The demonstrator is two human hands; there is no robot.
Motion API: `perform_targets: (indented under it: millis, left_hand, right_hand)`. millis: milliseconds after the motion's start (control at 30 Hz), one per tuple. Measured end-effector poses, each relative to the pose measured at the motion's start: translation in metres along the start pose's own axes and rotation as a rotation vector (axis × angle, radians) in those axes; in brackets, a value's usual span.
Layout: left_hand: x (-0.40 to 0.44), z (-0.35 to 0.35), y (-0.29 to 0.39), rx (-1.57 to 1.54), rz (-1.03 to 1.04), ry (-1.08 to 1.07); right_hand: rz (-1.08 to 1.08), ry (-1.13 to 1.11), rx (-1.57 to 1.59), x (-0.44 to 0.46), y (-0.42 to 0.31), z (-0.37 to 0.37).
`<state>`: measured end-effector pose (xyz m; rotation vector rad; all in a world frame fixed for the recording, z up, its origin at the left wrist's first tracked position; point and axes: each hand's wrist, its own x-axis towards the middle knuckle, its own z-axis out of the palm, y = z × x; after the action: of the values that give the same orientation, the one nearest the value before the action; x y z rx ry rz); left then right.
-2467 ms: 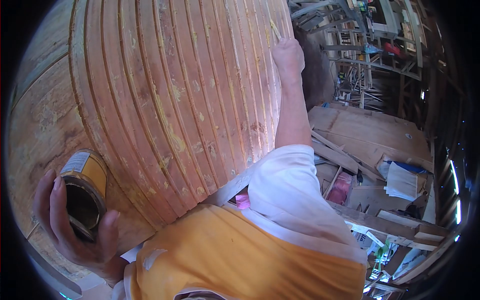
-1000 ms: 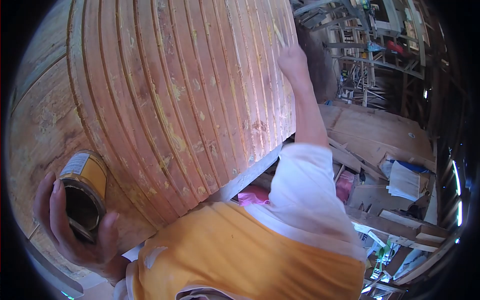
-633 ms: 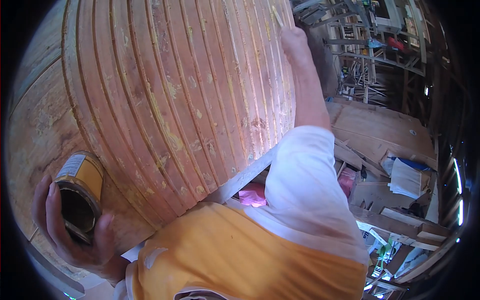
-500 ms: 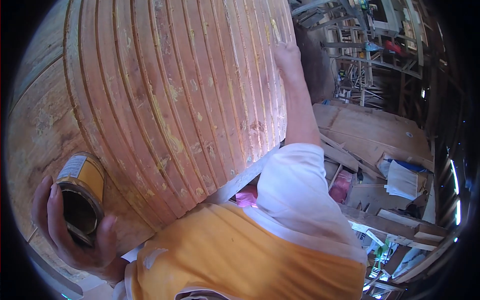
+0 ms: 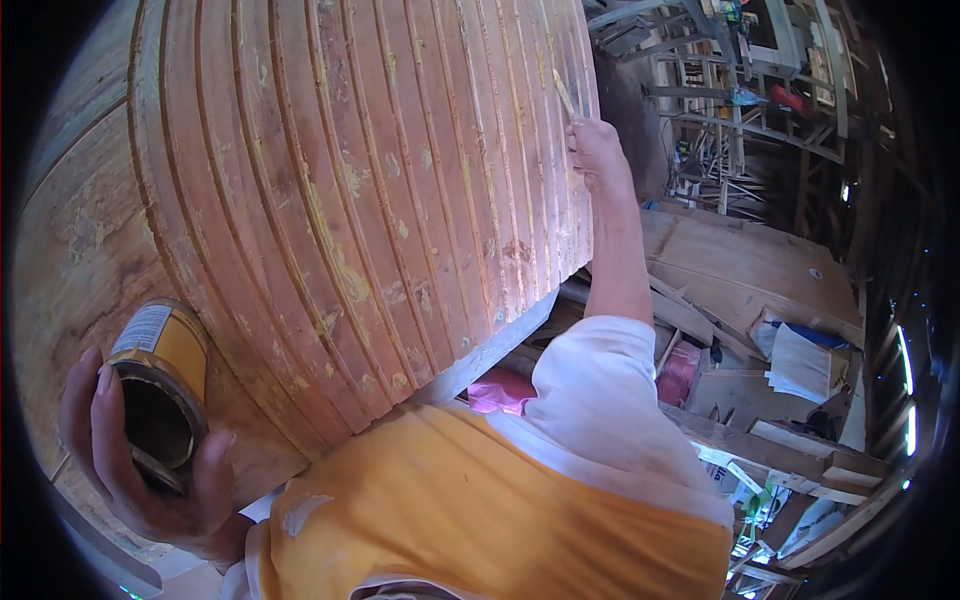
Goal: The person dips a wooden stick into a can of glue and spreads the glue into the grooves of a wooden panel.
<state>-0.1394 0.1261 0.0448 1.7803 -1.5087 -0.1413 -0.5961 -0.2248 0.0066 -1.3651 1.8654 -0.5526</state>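
Right hand [image 5: 598, 152]: grip curled tight round thin tool [image 5: 564, 94], over right margin of grooved panel [image 5: 405, 270]. Tool points from grip toward 11 o'clock, roughly along nearby grooves. Left hand [image 5: 150, 508] well apart at 8 o'clock, half-curled round rim of can [image 5: 178, 350], mouth toward 6 o'clock. Tool's rear end hidden in fist; tip contact, type unclear. Can's inside dark; panel's top cut off.

The shirt [image 5: 500, 520] has a mustard-orange body with a whitish smudge [image 5: 305, 514] and a tiny dark speck [image 5: 465, 480]. The loose, creased right sleeve [image 5: 615, 395] is white, leaving the forearm [image 5: 618, 250] uncovered. The left hand [image 5: 150, 480] and right hand [image 5: 600, 155] are gloveless.
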Motion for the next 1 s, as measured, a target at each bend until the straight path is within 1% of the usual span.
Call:
perform_targets:
  millis: [100, 233, 333, 433, 533, 633, 667, 767, 867, 967, 1000]
  left_hand:
    - [0.001, 0.000, 0.001, -0.006, -0.002, 0.000]
    - [0.001, 0.001, 0.002, 0.026, 0.001, -0.009]
    - [0.001, 0.001, 0.002, 0.045, 0.004, -0.008]
    - [0.000, 0.000, 0.000, 0.023, 0.017, -0.003]
    - [0.001, -0.002, -0.003, 0.018, 0.026, -0.015]
    - [0.000, -0.001, -0.002, 0.011, 0.011, -0.008]
    - [0.000, 0.000, -0.001, 0.005, 0.008, -0.005]
    - [0.001, 0.001, 0.000, 0.014, 0.008, 0.003]
    - [0.001, 0.001, 0.001, 0.024, 0.010, 0.001]
    - [0.001, 0.000, 0.002, 0.015, 0.010, -0.005]
    - [0.001, 0.000, 0.001, 0.014, 0.008, -0.003]
  right_hand:
    - [0.040, -0.071, -0.001, 0.015, -0.014, -0.006]
    - [0.088, -0.104, -0.136, 0.051, -0.051, 0.006]
    - [0.067, -0.164, -0.096, 0.077, -0.068, 0.013]
    - [-0.003, -0.180, -0.081, 0.074, -0.068, 0.013]
    - [0.128, -0.204, -0.032, 0.048, -0.049, 0.001]
    - [0.267, -0.177, 0.051, 0.034, -0.042, -0.008]
    - [0.245, -0.141, -0.036, 0.040, -0.045, -0.006]
    - [0.032, -0.201, -0.093, 0.087, -0.050, 0.007]
    - [-0.145, -0.163, -0.013, 0.093, -0.066, 0.024]
    - [-0.313, 0.001, -0.116, 0.068, -0.064, 0.043]
    - [-0.423, 0.113, -0.249, 0.081, -0.044, 0.044]
